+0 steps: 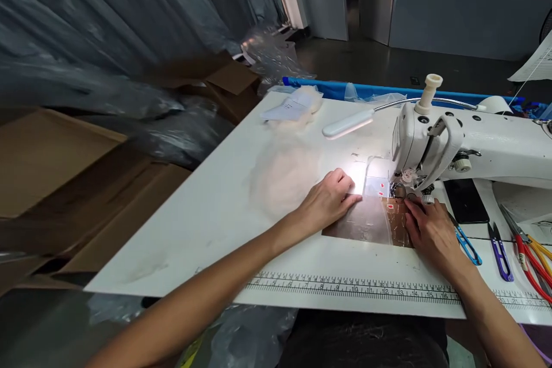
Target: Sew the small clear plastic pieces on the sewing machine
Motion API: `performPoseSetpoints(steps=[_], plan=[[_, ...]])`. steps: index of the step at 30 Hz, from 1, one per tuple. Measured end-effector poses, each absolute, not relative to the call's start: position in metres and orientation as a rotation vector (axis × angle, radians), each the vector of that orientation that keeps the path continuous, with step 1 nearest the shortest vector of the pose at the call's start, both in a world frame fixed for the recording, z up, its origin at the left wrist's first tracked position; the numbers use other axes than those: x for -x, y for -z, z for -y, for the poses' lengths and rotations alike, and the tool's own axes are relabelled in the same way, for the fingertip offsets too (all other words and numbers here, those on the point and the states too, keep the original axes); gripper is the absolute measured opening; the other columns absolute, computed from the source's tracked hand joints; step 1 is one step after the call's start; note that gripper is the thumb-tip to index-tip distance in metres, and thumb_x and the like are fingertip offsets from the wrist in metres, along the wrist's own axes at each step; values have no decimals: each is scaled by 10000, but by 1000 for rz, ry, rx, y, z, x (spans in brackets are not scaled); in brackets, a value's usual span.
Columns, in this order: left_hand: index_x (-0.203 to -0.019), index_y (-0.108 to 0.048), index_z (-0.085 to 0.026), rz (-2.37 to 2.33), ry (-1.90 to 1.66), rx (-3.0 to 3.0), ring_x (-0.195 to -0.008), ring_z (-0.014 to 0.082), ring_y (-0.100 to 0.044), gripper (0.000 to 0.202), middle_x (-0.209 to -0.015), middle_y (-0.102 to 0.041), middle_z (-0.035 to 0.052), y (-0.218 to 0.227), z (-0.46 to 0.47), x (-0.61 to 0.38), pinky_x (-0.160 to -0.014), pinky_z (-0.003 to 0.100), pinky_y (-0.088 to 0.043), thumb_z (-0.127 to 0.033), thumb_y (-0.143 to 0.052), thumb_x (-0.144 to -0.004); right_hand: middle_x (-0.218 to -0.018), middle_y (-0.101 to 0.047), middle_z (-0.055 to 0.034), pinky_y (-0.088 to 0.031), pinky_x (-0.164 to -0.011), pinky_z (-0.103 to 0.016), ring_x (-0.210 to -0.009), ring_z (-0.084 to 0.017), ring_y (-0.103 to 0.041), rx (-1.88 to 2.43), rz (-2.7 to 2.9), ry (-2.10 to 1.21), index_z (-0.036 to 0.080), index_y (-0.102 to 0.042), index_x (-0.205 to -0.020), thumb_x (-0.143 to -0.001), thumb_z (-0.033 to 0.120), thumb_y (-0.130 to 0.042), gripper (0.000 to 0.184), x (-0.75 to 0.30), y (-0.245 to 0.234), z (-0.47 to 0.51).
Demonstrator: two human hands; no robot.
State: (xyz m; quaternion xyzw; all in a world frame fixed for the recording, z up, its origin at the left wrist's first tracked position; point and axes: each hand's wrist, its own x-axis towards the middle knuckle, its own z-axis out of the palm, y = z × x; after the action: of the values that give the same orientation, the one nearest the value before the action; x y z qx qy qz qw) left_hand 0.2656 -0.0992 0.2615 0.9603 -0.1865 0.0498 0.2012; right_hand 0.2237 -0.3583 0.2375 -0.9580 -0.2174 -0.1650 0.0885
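Observation:
A piece of thin, sheer fabric [365,219], see-through with a brown strip and small red marks, lies flat under the needle area of a white sewing machine [407,138]. My left hand [330,198] is at the fabric's upper left edge, fingers curled and thumb towards the needle, closed on that edge. On the right, my right hand [433,233] lies over the brown part, fingers stretched out beside the presser foot. The needle tip is too small to make out. A lamp [348,125] lights the sewing spot.
Blue thread snips [468,244], purple snips [501,256] and red-handled scissors [530,259] lie right of my right hand, near a black phone [466,201]. A blurred pale bundle [284,178] lies left; another bundle [297,106] sits behind. Cardboard boxes [86,184] stand left of the table.

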Motion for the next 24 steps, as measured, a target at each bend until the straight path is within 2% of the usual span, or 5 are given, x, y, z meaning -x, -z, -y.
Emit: performPoseSetpoints(steps=[8, 11, 15, 19, 24], plan=[[-814, -642, -185, 702, -239, -2385, -885, 193, -629, 154, -971, -681, 60, -266, 115, -250, -782, 361, -524, -220, -530, -914, -1005, -686, -104, -547, -837, -418, -931, -241, -641, 2431, 555, 284, 234, -699, -1179, -981, 319, -431, 344, -225, -247, 359], [-848, -642, -180, 833, 138, -1997, -825, 158, -670, 142, -898, -708, 45, -281, 131, -225, -743, 310, -562, -239, -539, -925, -1167, -684, -96, -503, -972, -459, -1113, -244, -618, 2148, 576, 23, 246, -658, -1245, -977, 448, -456, 392, -222, -264, 356], [-845, -584, -178, 736, 651, -1642, -652, 132, -676, 113, -767, -692, 24, -299, 143, -196, -605, 250, -583, -278, -595, -897, -1360, -575, -127, -450, -1043, -479, -1256, -262, -536, 1757, 661, -333, 215, -531, -1386, -929, 700, -401, 679, -214, -290, 349], [-889, -524, -193, 456, 579, -1620, -632, 145, -678, 188, -767, -652, 8, -306, 128, -202, -531, 251, -593, -351, -619, -854, -1077, -687, -77, -575, -798, -348, -891, -183, -674, 1460, 663, -679, 210, -547, -1339, -874, 651, -573, 641, -208, -292, 341], [-982, -516, -208, 289, 270, -1946, -570, 126, -629, 269, -853, -640, 2, -296, 95, -229, -456, 236, -540, -401, -620, -828, -714, -623, 17, -499, -511, -223, -542, -105, -564, 1632, 408, -794, 140, -594, -1225, -833, 353, -643, 449, -225, -272, 338]])
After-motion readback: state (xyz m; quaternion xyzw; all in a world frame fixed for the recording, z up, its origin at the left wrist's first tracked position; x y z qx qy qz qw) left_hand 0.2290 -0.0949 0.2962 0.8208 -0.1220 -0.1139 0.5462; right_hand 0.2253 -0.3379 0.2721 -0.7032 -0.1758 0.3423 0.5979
